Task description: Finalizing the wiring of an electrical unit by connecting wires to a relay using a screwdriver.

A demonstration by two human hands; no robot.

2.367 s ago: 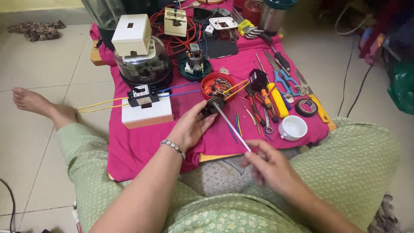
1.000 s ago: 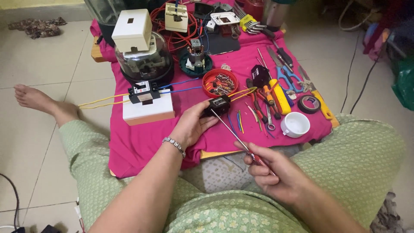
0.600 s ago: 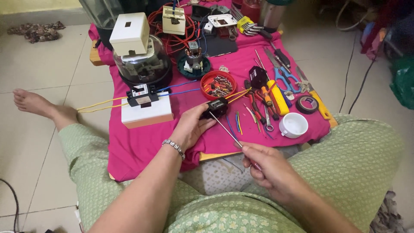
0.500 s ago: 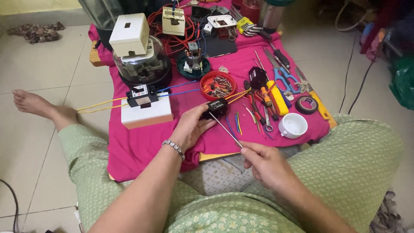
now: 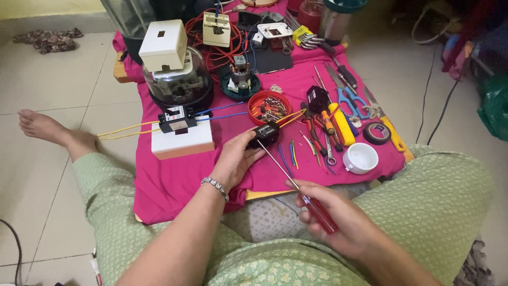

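My left hand pinches the small black breaker, light and rigid; my right hand is closed around the slippery red screwdriver handle.

Head-worn view, downward, close

Illumination: soft, even, diffuse indoor light; source direction cannot be determined. Shadows: faint, short, close under objects on the pink cloth. Glare: mild sheen on the floor tiles. Focus: centre sharp; upper right corner dim; slight wide-angle stretching at edges.
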